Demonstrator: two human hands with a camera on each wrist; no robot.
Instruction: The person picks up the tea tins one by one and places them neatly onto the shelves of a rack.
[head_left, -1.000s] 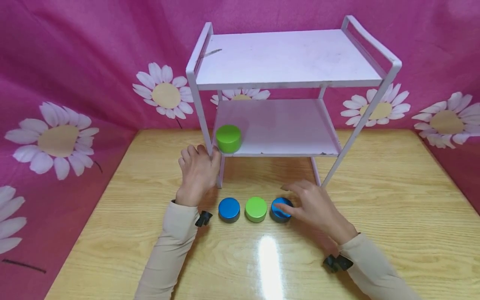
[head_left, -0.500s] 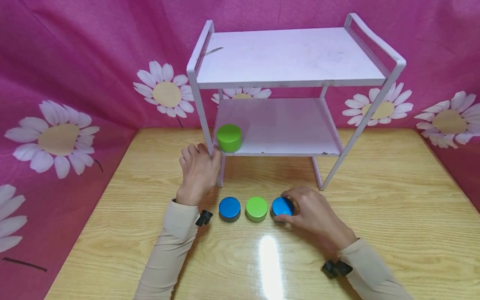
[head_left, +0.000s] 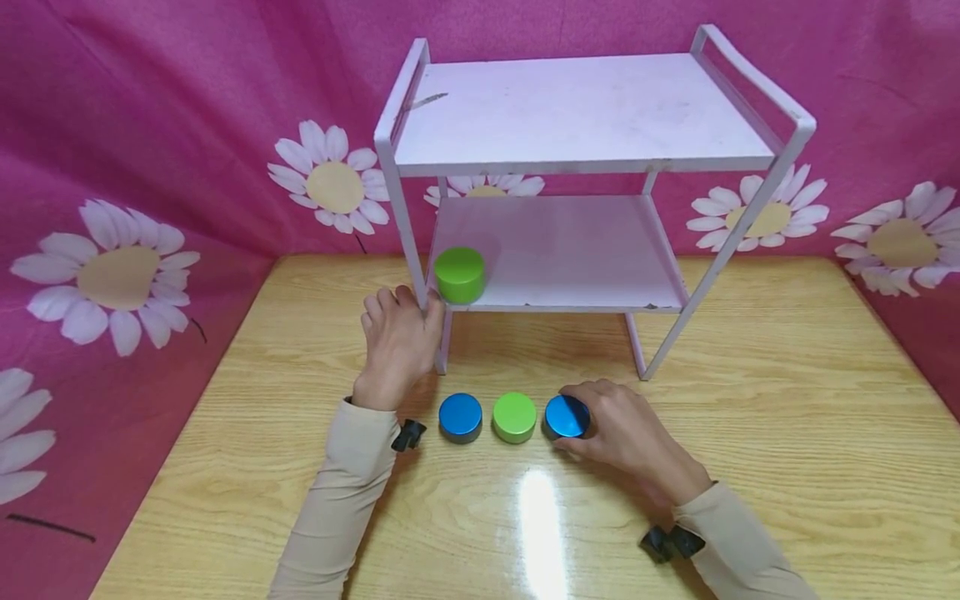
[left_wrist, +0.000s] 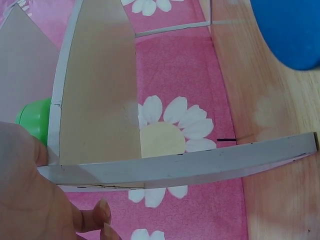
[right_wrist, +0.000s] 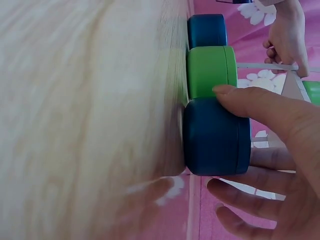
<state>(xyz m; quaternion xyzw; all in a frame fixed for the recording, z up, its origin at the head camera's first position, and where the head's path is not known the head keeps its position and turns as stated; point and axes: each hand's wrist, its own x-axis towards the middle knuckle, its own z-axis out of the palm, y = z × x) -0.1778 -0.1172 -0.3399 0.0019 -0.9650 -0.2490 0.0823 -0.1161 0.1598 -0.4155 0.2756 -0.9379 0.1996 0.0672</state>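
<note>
A pink cloth (head_left: 187,83) printed with white daisies hangs behind and at both sides of a wooden table (head_left: 787,375). On the table stands a two-tier white shelf (head_left: 585,108), its paint chipped in places along the front edges. Two arms in beige sleeves (head_left: 337,492) reach in from the near side. The left hand (head_left: 400,342) grips the shelf's left front post (head_left: 401,225) — thumb on the inner side, fingers on the outer. The right hand (head_left: 622,429) holds the right blue container (head_left: 567,415) between thumb and fingers. That container stands on the table at the end of a row: beside it a light green container (head_left: 514,417), then the left blue container (head_left: 461,417) (each a little apart from its neighbour). Another green container (head_left: 461,275) sits at the lower tier's left front corner, near the left thumb. Small black pieces (head_left: 408,436) show at both wrists.
</note>
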